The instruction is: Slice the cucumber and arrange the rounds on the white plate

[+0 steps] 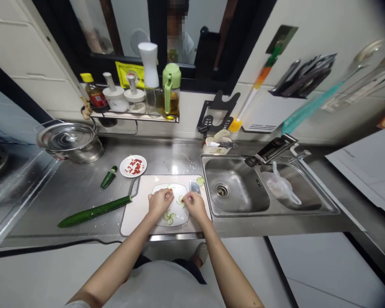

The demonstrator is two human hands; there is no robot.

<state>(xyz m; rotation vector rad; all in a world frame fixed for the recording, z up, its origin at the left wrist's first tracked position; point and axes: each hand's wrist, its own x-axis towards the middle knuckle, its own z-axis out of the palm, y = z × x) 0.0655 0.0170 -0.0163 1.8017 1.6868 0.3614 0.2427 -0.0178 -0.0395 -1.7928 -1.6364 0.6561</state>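
Fingers of your left hand [160, 202] and right hand [196, 205] are closed in a pinch, contents of the left indiscernible. The right fingertips meet at a small red piece [182, 199], grip unclear. Below is the square plate [162, 208]; its cucumber slices [170, 217] lie at 12, 3 and 6 o'clock. The round plate [124, 167] sits at 10 o'clock.

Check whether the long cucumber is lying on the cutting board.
No, the long cucumber lies on the steel counter, only its cut end reaching the left edge of the cutting board.
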